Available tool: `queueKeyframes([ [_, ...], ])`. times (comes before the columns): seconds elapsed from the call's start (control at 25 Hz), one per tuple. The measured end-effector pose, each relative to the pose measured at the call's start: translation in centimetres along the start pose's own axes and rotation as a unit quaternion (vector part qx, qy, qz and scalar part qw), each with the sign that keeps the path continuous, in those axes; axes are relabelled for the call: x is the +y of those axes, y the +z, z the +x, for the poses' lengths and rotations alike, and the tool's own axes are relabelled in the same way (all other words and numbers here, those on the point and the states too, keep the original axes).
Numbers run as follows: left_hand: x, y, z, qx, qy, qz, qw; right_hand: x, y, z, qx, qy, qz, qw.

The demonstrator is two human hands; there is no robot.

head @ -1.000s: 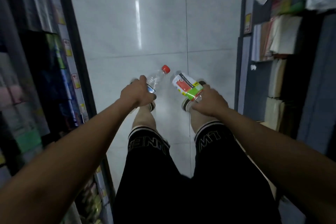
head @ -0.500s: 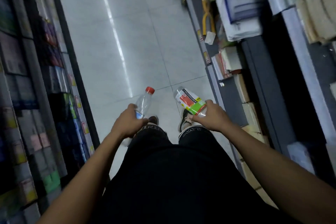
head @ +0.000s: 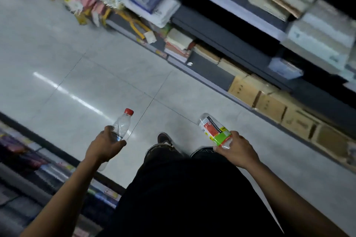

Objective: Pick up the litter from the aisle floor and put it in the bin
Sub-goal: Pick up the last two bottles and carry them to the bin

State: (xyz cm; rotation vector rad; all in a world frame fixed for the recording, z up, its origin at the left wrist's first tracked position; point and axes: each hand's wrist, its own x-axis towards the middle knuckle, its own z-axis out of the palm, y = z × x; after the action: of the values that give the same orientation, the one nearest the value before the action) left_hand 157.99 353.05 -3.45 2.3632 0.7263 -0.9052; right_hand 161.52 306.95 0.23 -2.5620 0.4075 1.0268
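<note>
Between two rows of stocked shelves, a person stands on the pale tiled aisle floor, both arms stretched forward. Their left hand is wrapped round the lower half of a clear plastic bottle with a red cap, its neck pointing up and away. Their right hand is closed on one end of a second bottle, this one wearing a red, white and green label, angled up to the left. Both bottles are held off the floor, well apart, one either side of the black shorts. One dark shoe shows between the hands. Along the floor's right edge, brown cardboard boxes fill the bottom shelf. No bin is visible.
</note>
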Motion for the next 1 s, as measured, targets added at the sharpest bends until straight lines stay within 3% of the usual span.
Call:
queueKeyframes([
  [0.2,10.7,-0.1,0.9,-0.012,0.132,0.114,0.985,8.5,4.3,-6.0,0.061,0.104,0.142,0.983],
  [0.4,21.5,7.3,-3.4,-0.046,0.260,0.226,0.938,16.3,10.2,-13.2,0.113,0.187,0.270,0.938],
  [0.68,29.1,20.6,-12.3,-0.149,0.412,0.365,0.821,22.1,18.6,-22.7,0.195,0.308,0.427,0.827],
  [1.0,33.4,27.1,-17.6,-0.239,0.523,0.477,0.665,17.6,25.6,-29.5,0.263,0.448,0.525,0.674],
])
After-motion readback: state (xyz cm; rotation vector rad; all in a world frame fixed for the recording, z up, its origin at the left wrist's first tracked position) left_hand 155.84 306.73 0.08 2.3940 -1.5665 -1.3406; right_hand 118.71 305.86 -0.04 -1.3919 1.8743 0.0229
